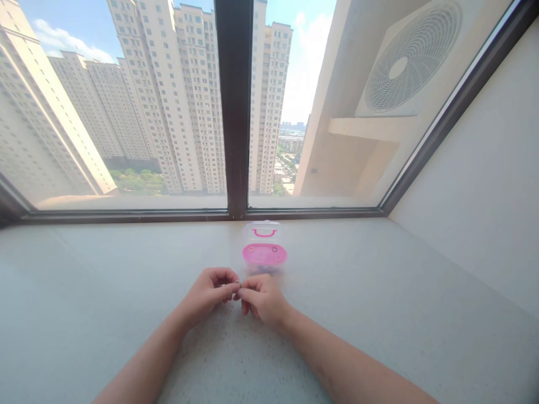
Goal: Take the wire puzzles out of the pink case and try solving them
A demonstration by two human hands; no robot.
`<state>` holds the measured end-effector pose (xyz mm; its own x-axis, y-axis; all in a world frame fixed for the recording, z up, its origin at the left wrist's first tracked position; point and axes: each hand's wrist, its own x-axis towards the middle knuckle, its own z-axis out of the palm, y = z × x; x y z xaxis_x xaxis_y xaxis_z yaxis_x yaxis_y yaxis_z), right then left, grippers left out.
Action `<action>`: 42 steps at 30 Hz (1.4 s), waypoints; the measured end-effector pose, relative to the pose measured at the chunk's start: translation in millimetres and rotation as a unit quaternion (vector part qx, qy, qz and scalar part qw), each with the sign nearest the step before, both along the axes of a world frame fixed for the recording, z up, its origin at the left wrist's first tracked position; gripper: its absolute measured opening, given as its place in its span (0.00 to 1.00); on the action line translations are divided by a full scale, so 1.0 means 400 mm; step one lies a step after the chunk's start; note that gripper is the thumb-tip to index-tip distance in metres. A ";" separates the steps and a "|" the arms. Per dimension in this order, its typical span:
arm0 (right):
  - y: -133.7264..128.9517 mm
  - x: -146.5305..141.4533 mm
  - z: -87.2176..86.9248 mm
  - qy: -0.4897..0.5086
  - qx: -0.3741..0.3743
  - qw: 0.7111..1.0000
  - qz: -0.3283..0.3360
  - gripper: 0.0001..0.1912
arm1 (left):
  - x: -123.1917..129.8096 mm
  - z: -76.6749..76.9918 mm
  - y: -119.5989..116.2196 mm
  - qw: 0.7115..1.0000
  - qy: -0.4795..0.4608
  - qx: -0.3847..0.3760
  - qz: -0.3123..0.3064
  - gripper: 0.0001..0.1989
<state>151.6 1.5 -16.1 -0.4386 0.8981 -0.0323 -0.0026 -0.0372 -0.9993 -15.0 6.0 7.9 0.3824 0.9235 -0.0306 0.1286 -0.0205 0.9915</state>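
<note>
My left hand (214, 289) and my right hand (263, 297) meet fingertip to fingertip just above the pale sill. Each is closed in a pinch of thumb and forefinger. Between the fingertips is a tiny, shiny thing (238, 284), too small and too covered to name. Right behind the hands stands a small box with a pink tray (264, 255). Its clear lid (264, 229), with a pink handle (264, 233), is raised at the back. On the tray lies a small dark ring-shaped item (274, 249). Darker contents show dimly in the box below the tray.
The speckled, pale sill (105, 269) runs up to a dark window frame (238, 112). A white wall (484, 185) closes off the right side. Through the glass are tall buildings (168, 95) and an outdoor fan unit (412, 62).
</note>
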 end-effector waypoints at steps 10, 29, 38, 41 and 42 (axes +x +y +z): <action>0.003 -0.007 -0.008 0.039 0.014 0.997 -0.067 0.11 | -0.001 -0.007 0.014 0.999 -0.012 0.022 0.041 0.11; 0.009 -0.007 -0.004 0.010 0.027 0.998 -0.064 0.13 | -0.012 -0.022 0.031 0.994 0.019 0.107 0.026 0.10; 0.013 -0.011 -0.007 -0.008 0.035 0.997 -0.062 0.13 | -0.026 -0.031 0.035 0.988 0.073 0.135 0.029 0.12; 0.015 -0.015 -0.011 -0.011 0.040 0.997 -0.069 0.15 | -0.028 -0.030 0.035 0.988 0.070 0.134 0.025 0.12; 0.016 -0.017 -0.013 -0.012 0.042 0.996 -0.073 0.15 | -0.028 -0.029 0.035 0.989 0.069 0.129 0.024 0.12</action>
